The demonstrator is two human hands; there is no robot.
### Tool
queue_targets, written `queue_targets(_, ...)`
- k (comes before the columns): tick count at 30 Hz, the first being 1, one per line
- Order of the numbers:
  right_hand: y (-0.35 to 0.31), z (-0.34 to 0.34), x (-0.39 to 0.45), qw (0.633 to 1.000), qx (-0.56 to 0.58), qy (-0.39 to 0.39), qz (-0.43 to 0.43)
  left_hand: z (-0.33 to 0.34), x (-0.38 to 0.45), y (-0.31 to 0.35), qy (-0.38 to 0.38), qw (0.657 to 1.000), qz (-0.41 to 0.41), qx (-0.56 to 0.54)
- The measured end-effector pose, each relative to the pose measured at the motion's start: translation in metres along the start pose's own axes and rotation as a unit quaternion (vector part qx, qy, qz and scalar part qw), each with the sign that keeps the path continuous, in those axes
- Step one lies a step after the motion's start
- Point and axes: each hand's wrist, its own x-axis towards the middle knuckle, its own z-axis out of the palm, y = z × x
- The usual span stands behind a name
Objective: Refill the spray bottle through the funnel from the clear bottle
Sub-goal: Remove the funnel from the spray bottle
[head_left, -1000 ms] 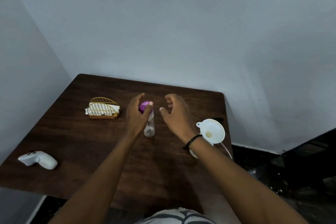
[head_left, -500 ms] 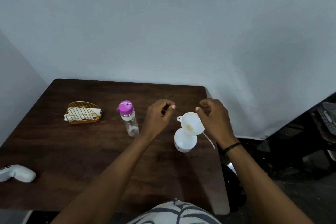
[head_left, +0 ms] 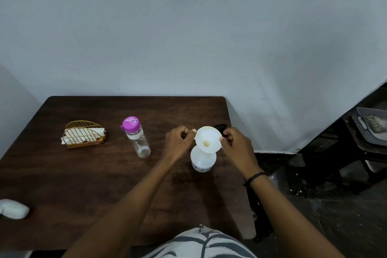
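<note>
Near the table's (head_left: 83,184) right edge, both hands are now at the funnel (head_left: 208,139), which sits in the neck of the white spray bottle (head_left: 202,160). A sec ago the left hand (head_left: 178,142) was wrapped round the clear bottle (head_left: 137,137) w/ the purple cap; that bottle now stands alone, upright and capped, well to the left of the hands. Left hand has let it go and come across. Left thumb and fingertip pinch the funnel's left rim, other fingers curled in. Right hand (head_left: 235,144) pinches the right rim the same way, fingers curled, wrist w/ a black band.

Meaning for the task: looks like the funnel is being steadied or seated before any pour. No liquid is moving yet, and the cap on the clear bottle isn't off, so refill proper hasn't begun. Next step prob. needs one hand freed to fetch and uncap the clear bottle while the other keeps the funnel straight.

Also on the table: a gold wire holder (head_left: 83,134) w/ napkins at far left, and a white object (head_left: 13,210) at the near-left edge.
</note>
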Motion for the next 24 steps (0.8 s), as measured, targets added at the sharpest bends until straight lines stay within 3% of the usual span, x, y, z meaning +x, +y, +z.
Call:
queue_targets(10, 0.006, 0.003, 0.002, 1.0, 0.028, 0.003, -0.007, 0.005, 0.002, 0.003, -0.067, 0.978, -0.079, -0.179)
queue_targets(24, 0.01, 0.002, -0.002, 0.996, 0.039, 0.024, -0.071, 0.003, 0.001, 0.004, -0.121, 0.938, -0.131, -0.297)
